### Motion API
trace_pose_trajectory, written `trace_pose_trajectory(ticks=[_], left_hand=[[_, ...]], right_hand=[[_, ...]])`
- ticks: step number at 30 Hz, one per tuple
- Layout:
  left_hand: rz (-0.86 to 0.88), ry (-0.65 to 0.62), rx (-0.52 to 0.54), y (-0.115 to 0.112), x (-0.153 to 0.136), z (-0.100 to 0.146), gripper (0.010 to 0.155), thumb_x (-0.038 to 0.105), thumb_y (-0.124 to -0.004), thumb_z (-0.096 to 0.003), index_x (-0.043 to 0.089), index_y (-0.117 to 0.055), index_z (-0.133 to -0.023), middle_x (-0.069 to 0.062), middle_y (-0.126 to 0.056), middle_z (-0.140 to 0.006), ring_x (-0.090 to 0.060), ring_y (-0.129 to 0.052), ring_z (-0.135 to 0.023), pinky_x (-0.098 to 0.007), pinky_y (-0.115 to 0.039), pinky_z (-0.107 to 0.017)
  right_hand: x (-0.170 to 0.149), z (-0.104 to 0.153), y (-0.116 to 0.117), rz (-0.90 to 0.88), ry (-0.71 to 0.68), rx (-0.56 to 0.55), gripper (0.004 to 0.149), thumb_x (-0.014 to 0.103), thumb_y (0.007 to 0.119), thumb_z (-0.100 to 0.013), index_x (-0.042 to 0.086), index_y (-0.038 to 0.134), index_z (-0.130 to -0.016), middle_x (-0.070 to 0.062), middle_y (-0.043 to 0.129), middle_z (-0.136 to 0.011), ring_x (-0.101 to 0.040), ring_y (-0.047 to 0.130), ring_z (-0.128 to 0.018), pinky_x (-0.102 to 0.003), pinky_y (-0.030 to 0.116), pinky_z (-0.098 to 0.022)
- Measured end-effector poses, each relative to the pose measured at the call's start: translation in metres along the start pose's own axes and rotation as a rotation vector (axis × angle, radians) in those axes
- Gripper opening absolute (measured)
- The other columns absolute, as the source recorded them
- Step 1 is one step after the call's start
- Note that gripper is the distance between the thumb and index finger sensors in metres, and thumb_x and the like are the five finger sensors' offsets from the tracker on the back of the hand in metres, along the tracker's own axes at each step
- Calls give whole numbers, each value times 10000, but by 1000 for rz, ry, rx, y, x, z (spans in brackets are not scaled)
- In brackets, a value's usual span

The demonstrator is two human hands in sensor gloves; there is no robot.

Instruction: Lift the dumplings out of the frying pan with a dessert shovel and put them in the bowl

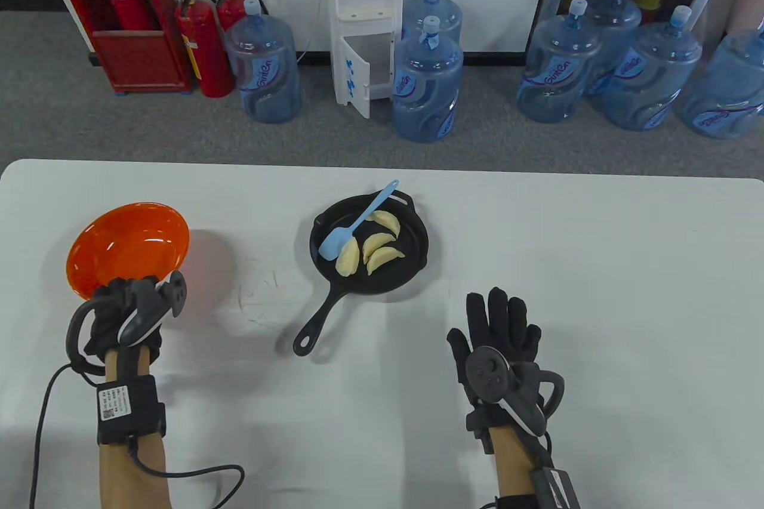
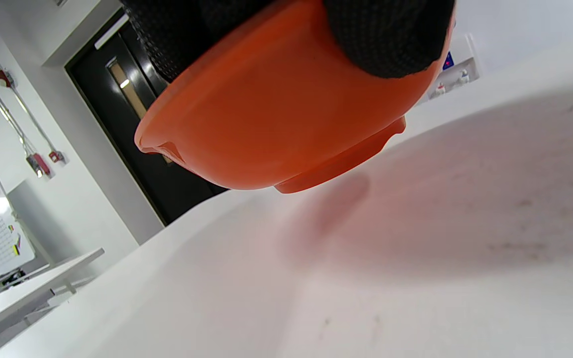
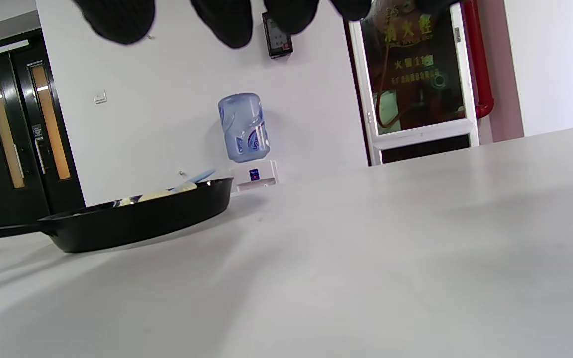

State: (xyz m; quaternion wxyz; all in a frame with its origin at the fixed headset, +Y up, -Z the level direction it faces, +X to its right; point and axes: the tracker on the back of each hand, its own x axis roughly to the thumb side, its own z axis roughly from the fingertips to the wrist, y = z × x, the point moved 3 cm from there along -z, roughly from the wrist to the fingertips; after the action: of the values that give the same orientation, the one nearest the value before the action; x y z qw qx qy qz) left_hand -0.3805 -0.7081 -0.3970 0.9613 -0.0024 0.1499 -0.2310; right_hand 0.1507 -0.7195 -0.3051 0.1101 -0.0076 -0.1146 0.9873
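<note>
A black frying pan point(image 1: 410, 231) sits mid-table, its handle point(image 1: 316, 323) pointing toward me. Several pale dumplings point(image 1: 377, 244) lie in it. The light blue dessert shovel point(image 1: 352, 224) rests across the pan's left side, blade down by one dumpling, handle over the far rim. My left hand point(image 1: 128, 296) grips the near rim of the orange bowl point(image 1: 128, 246) at the table's left. In the left wrist view the bowl point(image 2: 276, 124) is tilted and raised off the table, with fingers point(image 2: 386, 35) curled over its rim. My right hand point(image 1: 498, 324) is spread open and holds nothing, to the right of the pan handle. The right wrist view shows the pan point(image 3: 142, 219) side-on.
The white table point(image 1: 597, 264) ends at a far edge with grey floor behind. Water jugs point(image 1: 427, 85), a white dispenser point(image 1: 364, 14) and red fire extinguishers point(image 1: 203, 49) stand beyond it. A black cable point(image 1: 179, 472) trails from my left wrist.
</note>
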Motion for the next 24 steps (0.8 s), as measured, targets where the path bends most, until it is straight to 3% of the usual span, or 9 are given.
trace_pose_trajectory(ticks=[11, 24], left_hand=[[-23, -59, 109, 57, -12, 22, 423, 416, -738, -533, 389, -786, -952, 153, -933, -965, -166, -917, -1036, -423, -758, -777], [-63, -309, 298, 98, 40, 80, 423, 421, -739, -532, 389, -789, -951, 156, -940, -956, -149, -959, -1007, -406, -780, -767]], right_hand=[[-1, 1, -2, -36, 1, -6, 694, 581, 517, -671, 220, 378, -1246, -162, 257, -1282, -452, 263, -1144, -681, 342, -773], [3, 2, -4, -93, -10, 6, 714, 589, 516, -671, 195, 374, -1249, -177, 298, -1281, -459, 325, -1146, -668, 402, -783]])
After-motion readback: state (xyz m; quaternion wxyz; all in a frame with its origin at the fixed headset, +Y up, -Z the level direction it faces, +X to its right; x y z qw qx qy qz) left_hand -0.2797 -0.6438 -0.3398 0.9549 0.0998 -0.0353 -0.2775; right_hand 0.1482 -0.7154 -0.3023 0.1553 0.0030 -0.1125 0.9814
